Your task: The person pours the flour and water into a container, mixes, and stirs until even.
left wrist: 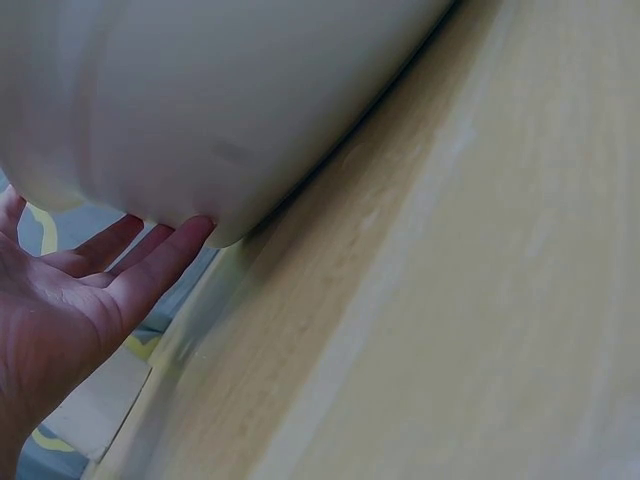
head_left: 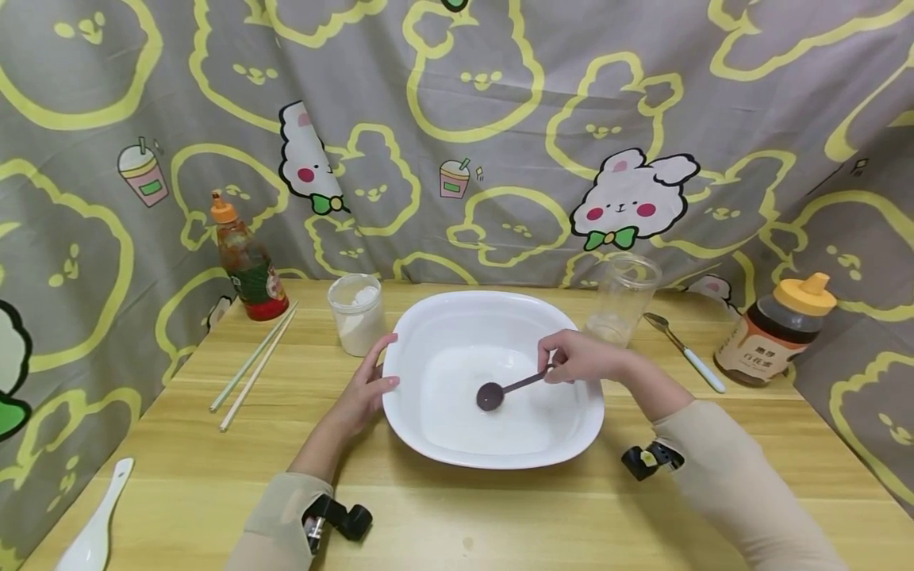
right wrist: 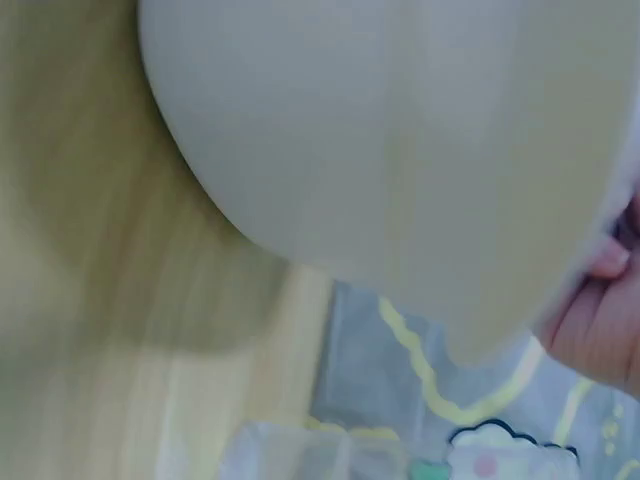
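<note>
A white basin stands mid-table, with what looks like a whitish liquid inside it. My left hand holds the basin's left side; in the left wrist view its fingers lie against the outer wall below the rim. Over the right rim reaches my right hand, pinching the handle of a dark brown measuring spoon. The spoon's round bowl is at the liquid near the basin's middle; how deep it sits I cannot tell. From the right wrist, the basin wall hides the spoon and most of the hand.
A jar of white powder, red sauce bottle and chopsticks are left of the basin. On the right are a clear cup, small spoon and brown squeeze bottle. A white spoon lies front left.
</note>
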`<state>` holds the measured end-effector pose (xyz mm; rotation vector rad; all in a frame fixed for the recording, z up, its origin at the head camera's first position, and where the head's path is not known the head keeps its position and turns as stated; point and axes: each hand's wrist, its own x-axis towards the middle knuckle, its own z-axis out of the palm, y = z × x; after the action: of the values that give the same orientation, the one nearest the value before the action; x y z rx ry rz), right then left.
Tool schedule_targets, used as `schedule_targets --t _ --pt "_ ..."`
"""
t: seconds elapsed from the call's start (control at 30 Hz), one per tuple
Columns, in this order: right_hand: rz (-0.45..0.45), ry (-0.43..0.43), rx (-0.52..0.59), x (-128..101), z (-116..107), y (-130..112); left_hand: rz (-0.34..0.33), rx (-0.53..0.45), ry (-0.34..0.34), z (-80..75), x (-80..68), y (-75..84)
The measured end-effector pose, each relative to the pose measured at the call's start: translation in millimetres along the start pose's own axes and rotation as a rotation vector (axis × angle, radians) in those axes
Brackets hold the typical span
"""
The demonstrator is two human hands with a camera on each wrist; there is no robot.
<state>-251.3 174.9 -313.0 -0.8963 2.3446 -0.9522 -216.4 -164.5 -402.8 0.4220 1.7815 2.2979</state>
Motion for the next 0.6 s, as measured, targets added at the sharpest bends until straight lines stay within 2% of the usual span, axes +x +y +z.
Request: schedule_targets --t 0.1,0.23,0.33,0.47,0.6 --pt "0.016 0.058 -0.063 -4.0 -5.9 -0.4 0.002 0.0 -0.001 0.0 0.0 -0.2" --pt "0.135 0.152 -0.121 3.1 -7.2 0.7 0.001 -0.007 -0.006 0.3 -0.4 -0.5" --pt "0.188 0.207 -0.127 12.6 -4.9 1.2 -0.005 -0.014 -0.005 0.7 -0.6 -0.9" --pt "0.165 0.238 -0.067 26.6 0.8 3.1 -0.008 -0.013 0.002 0.9 -0.7 -0.9" --pt "0.158 0.223 0.042 39.3 8.2 5.2 -0.005 -0.01 0.006 1.2 -0.9 -0.1"
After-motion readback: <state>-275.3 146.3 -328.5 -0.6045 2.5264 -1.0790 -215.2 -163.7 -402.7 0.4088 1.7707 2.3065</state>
